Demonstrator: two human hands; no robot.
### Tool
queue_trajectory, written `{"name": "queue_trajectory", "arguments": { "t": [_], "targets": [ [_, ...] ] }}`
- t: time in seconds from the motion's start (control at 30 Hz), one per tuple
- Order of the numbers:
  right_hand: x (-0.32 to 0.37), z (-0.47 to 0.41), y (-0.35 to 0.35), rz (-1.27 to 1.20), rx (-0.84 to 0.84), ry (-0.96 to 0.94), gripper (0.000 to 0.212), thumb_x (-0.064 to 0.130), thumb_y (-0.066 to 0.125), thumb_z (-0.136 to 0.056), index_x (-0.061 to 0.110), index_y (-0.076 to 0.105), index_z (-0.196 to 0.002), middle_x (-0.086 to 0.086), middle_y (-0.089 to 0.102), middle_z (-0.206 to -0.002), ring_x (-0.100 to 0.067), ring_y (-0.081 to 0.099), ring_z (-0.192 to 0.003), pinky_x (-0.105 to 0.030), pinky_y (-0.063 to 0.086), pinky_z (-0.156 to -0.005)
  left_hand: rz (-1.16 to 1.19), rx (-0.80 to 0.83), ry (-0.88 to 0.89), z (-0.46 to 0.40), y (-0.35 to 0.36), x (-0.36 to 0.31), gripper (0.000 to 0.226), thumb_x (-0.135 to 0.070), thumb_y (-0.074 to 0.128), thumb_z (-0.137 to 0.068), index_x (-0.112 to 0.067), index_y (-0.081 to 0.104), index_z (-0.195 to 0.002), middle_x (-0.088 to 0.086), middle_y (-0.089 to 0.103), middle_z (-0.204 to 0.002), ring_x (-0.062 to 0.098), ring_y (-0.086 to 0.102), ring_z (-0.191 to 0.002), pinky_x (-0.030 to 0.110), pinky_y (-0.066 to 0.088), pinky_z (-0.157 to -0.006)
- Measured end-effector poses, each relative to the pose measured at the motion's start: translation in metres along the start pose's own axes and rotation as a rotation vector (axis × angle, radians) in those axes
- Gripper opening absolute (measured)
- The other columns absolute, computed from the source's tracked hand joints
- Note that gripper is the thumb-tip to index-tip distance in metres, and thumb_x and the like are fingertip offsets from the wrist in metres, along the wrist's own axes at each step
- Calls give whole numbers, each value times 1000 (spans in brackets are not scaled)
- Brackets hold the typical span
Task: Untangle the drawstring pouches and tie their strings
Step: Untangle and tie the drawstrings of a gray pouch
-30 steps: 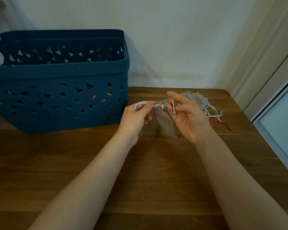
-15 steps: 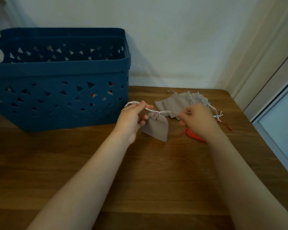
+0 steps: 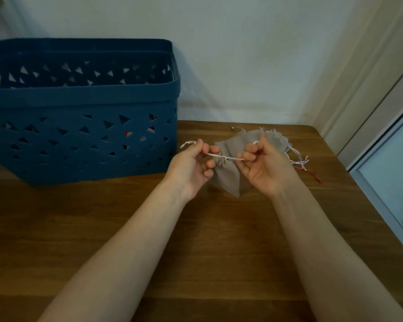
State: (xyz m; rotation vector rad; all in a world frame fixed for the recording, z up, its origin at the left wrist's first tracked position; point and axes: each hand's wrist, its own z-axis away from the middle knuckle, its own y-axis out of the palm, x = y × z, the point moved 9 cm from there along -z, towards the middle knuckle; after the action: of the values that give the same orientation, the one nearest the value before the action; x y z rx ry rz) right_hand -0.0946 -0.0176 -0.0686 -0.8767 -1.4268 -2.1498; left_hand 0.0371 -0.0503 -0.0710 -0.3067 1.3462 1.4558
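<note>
Just right of the blue basket (image 3: 79, 135), the left hand (image 3: 191, 168) and right hand (image 3: 263, 168) pinch the white string (image 3: 228, 157) taut in curled fingers, cinching one grey pouch (image 3: 228, 180). The pile of pouches (image 3: 261, 140) behind looks untied.

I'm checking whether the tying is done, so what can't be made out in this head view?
- Knot on the white string: too small and blurred to tell whether it is tied.
- Basket contents: hidden by its wall; only red and pale bits show through the holes.
- Pouches behind the right hand: partly covered, count unclear.
- Red string: what it belongs to is hidden behind that hand.
</note>
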Motion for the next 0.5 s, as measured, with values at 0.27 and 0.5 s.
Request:
{"name": "queue_trajectory", "arguments": {
  "t": [0.27, 0.5],
  "targets": [
    [8, 8, 17, 331, 21, -134, 30, 33, 50, -93, 16, 52, -68, 3, 54, -62, -8, 53, -54, -24, 51, -61, -580, 48, 77, 10, 11, -6, 34, -31, 39, -100, -19, 48, -69, -7, 37, -56, 7, 30, -47, 20, 23, -45],
    [31, 27, 49, 829, 50, -350, 32, 32, 53, -93, 9, 62, -73, 4, 46, -51, -8, 38, -49, -19, 35, -48, -1356, 59, 425, 18, 38, -23, 32, -23, 34, -99, -19, 46, -70, 0, 51, -71, 14, 47, -63, 30, 36, -57]
  ]
}}
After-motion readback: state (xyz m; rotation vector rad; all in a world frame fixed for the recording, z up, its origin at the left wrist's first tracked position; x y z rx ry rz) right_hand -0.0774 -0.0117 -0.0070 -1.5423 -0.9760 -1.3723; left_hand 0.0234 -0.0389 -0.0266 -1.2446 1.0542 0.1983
